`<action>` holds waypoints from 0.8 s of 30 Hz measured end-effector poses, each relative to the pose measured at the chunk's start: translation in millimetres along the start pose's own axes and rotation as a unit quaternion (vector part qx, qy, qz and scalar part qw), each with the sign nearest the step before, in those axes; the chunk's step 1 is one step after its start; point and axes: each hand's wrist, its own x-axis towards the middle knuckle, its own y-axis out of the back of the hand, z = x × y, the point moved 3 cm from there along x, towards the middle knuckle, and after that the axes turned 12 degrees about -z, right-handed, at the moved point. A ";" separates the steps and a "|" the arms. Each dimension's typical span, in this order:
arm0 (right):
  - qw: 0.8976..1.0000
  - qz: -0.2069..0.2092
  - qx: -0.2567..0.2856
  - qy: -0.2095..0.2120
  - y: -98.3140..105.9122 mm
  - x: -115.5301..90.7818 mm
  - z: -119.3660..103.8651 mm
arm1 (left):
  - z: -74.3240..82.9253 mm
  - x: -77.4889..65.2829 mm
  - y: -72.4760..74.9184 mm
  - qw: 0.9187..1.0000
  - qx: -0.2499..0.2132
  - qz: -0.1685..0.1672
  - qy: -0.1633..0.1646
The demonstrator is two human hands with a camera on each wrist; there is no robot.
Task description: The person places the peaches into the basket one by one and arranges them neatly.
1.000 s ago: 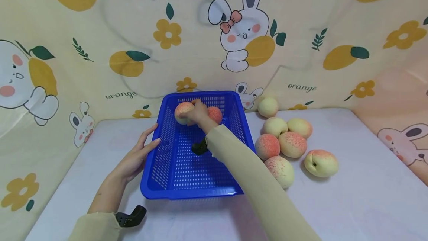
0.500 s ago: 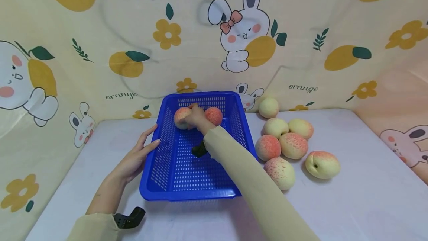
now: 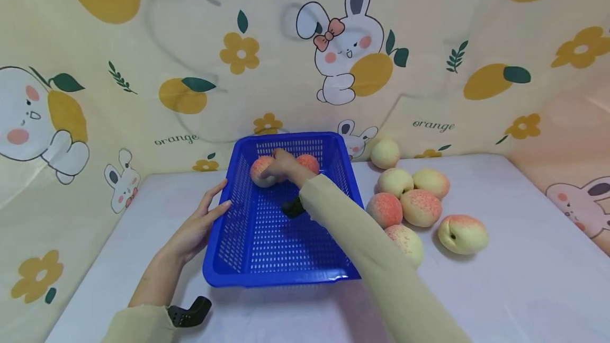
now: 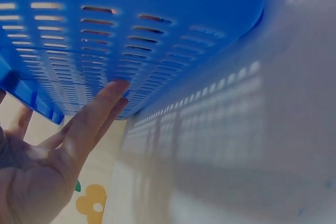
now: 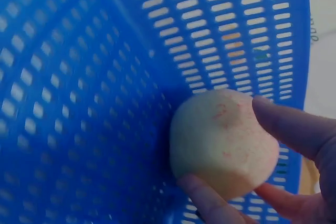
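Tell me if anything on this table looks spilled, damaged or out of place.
Nothing stands out. The blue plastic basket looks intact where it shows, and the peaches beside it have no visible splits. The rightmost peach lies apart from the others, though that hardly seems odd.

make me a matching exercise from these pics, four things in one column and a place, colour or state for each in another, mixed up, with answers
1. left hand
2. right hand
3. basket
4. rightmost peach in the head view

A. blue, with slotted walls
B. on the pale table, outside the basket
C. gripping a peach inside the basket
D. touching the basket's outer side

Pairs: 1-D, 2-C, 3-A, 4-B
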 end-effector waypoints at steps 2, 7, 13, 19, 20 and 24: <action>1.000 -0.004 -0.008 0.003 4.3 -8.9 1.5 | -1.2 0.7 -1.5 1.000 -0.003 -0.001 0.005; 0.998 -0.024 0.047 0.020 14.7 -23.2 6.8 | -0.4 3.4 -3.1 1.000 0.000 -0.010 0.003; 0.997 -0.050 0.030 0.053 31.1 -36.7 5.4 | -1.4 0.3 -0.8 1.000 0.003 -0.001 0.014; 0.992 -0.050 0.089 0.073 54.7 -54.4 8.5 | 0.1 -1.8 -1.0 1.000 0.002 0.001 0.011; 0.991 -0.053 0.094 0.074 58.1 -57.5 9.3 | 0.7 -2.1 -1.2 1.000 0.003 0.003 0.012; 0.990 -0.046 0.102 0.081 71.2 -65.7 14.4 | 1.9 -3.1 -2.2 1.000 0.006 0.008 0.015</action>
